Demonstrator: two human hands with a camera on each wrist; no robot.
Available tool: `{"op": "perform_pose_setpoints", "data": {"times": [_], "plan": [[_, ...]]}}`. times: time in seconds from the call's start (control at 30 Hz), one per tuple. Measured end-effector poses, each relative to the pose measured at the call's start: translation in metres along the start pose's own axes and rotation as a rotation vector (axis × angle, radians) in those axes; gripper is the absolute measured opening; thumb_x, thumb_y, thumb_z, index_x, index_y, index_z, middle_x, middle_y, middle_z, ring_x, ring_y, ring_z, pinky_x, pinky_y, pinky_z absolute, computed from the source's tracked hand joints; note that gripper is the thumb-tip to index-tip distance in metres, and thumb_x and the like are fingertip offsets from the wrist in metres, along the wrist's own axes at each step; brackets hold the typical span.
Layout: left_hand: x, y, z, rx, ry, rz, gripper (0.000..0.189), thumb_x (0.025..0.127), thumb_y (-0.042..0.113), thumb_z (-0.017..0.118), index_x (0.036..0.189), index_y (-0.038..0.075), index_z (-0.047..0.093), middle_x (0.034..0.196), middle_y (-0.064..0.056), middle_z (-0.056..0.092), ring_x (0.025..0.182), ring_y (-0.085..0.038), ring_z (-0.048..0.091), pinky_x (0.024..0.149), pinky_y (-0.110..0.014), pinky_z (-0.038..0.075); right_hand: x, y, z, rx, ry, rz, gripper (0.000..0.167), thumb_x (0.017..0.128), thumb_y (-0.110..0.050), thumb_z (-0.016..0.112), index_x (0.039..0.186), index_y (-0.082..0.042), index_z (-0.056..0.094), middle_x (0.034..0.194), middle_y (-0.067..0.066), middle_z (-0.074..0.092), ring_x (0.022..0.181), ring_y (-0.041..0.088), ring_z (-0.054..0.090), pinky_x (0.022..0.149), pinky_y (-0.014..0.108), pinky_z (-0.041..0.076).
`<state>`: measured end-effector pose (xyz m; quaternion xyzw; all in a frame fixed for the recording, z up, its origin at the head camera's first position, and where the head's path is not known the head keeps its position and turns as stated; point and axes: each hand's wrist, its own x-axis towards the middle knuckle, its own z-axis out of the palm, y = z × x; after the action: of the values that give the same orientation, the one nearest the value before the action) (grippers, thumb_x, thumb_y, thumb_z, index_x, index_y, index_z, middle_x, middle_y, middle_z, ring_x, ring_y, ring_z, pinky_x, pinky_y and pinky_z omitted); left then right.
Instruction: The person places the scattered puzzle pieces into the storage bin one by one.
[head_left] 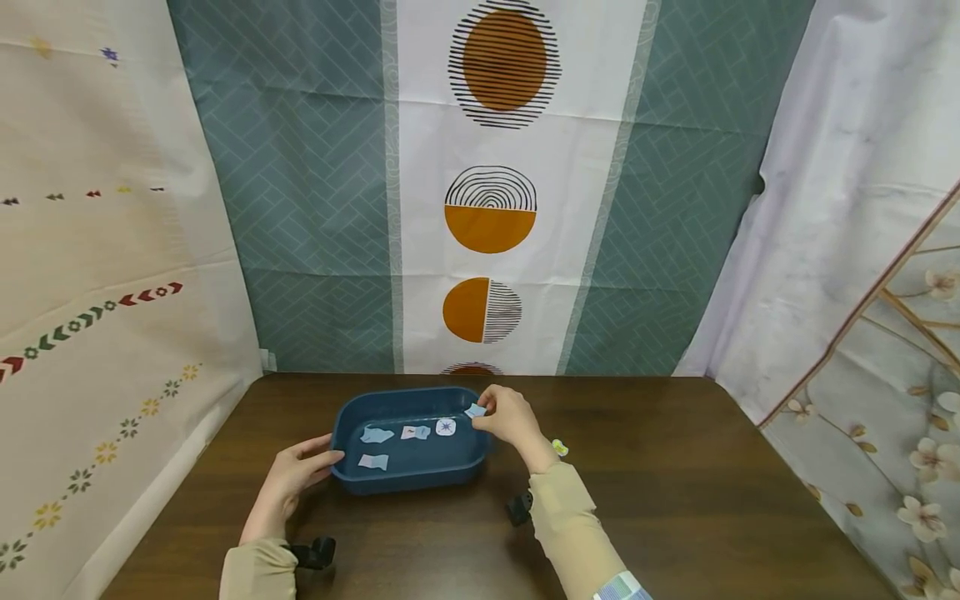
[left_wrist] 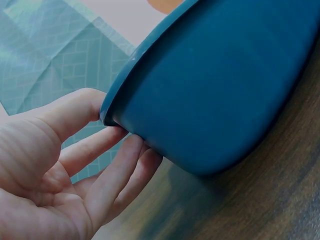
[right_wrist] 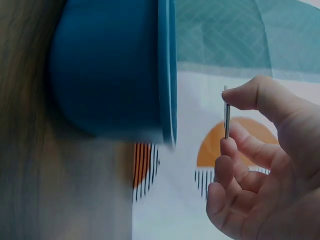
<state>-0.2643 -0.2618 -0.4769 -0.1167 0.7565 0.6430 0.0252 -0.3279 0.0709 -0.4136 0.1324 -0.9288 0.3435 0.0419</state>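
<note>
A dark blue plastic basin (head_left: 408,478) stands on the table, with several small flat pieces lying inside. Among them are a pale blue piece (head_left: 377,435), a white one with a star-like print (head_left: 446,427) and a pinkish-blue one (head_left: 373,462). My left hand (left_wrist: 65,170) grips the basin's left end, thumb at the rim and fingers under it against the outer wall. Above the basin's right end, my right hand (head_left: 512,415) pinches a thin, light blue flat piece (head_left: 475,411) between thumb and fingers. The right wrist view shows that piece edge-on, so its print is hidden there.
A small yellow-green piece (head_left: 559,447) lies on the brown table (head_left: 660,483), right of the basin and close to my right forearm. Patterned cloths (head_left: 315,208) hang behind the table and along both sides.
</note>
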Motion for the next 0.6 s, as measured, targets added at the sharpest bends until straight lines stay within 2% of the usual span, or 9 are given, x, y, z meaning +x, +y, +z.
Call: {"op": "perform_pose_setpoints", "data": {"times": [0.13,0.37,0.6], "plan": [[0.0,-0.001,0.0,0.004,0.001,0.009,0.063,0.091,0.016,0.07,0.141,-0.011,0.043,0.147,-0.034,0.039,0.095,-0.013,0.069,0.09,-0.036,0.057,0.006,-0.011,0.011,-0.005,-0.038,-0.028,0.024,0.077,-0.016,0.079,0.095,-0.007,0.067,0.088,0.011,0.063,0.074,0.017,0.05,0.065,0.028,0.045],[-0.001,-0.001,0.0,0.003,0.009,0.017,0.062,0.09,0.015,0.07,0.14,-0.011,0.044,0.145,-0.034,0.04,0.097,-0.015,0.069,0.092,-0.038,0.056,0.011,-0.029,0.033,-0.005,-0.114,-0.052,0.022,0.079,-0.016,0.08,0.096,-0.008,0.067,0.085,0.004,0.06,0.077,0.017,0.051,0.068,0.03,0.05],[-0.001,-0.001,0.001,0.002,0.015,0.016,0.06,0.091,0.015,0.07,0.139,-0.011,0.046,0.145,-0.034,0.042,0.098,-0.017,0.069,0.093,-0.04,0.056,0.014,-0.039,0.058,-0.025,-0.176,-0.085,0.023,0.08,-0.019,0.081,0.096,-0.01,0.068,0.089,0.004,0.063,0.08,0.017,0.054,0.071,0.03,0.051]]}}
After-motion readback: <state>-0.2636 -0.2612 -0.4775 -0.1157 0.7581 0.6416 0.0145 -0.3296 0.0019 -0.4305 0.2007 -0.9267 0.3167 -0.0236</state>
